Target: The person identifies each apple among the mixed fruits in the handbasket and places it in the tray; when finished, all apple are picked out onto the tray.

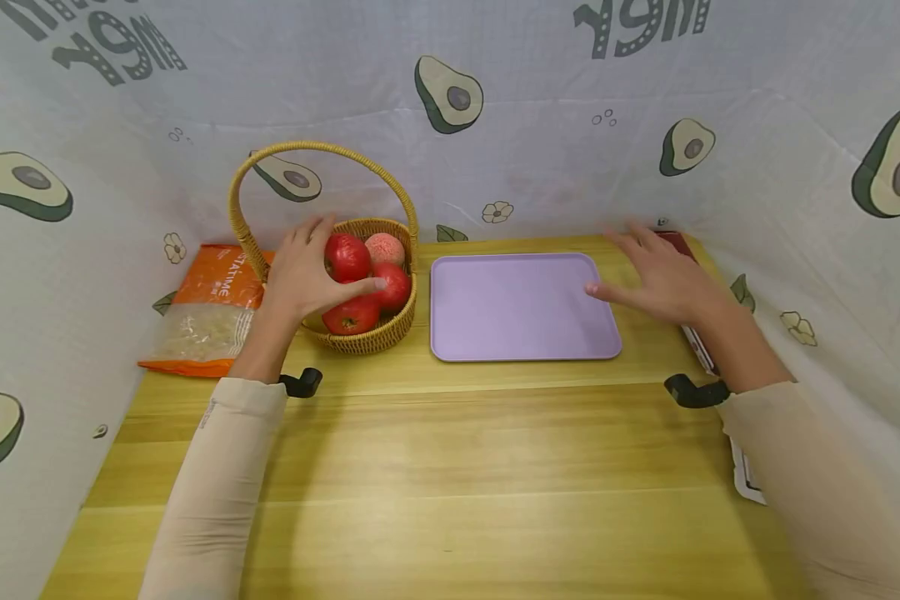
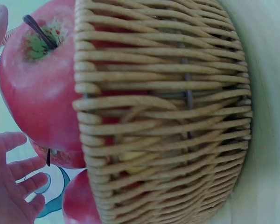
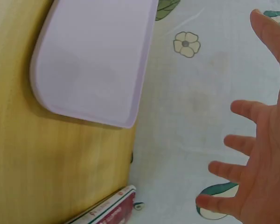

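Note:
My left hand (image 1: 300, 271) is over the left side of a wicker basket (image 1: 371, 340) with a tall arched handle (image 1: 315, 146). Its fingers are spread, and the thumb reaches across the fruit with nothing gripped. Several red apples (image 1: 348, 257) fill the basket, along with a pink, rough-skinned round fruit (image 1: 385, 249). In the left wrist view a large apple (image 2: 42, 88), stem showing, bulges above the rim, with the fingers beyond it. My right hand (image 1: 663, 279) hovers, fingers apart and holding nothing, by the right end of a shallow lilac tray (image 1: 521, 308).
An orange-and-clear food bag (image 1: 210, 308) lies left of the basket. Under the right forearm, a dark red box (image 1: 678, 243) and a white-edged flat item (image 1: 746, 471) are partly hidden. Avocado-print cloth (image 1: 525, 167) walls the wooden table (image 1: 495, 467) on three sides.

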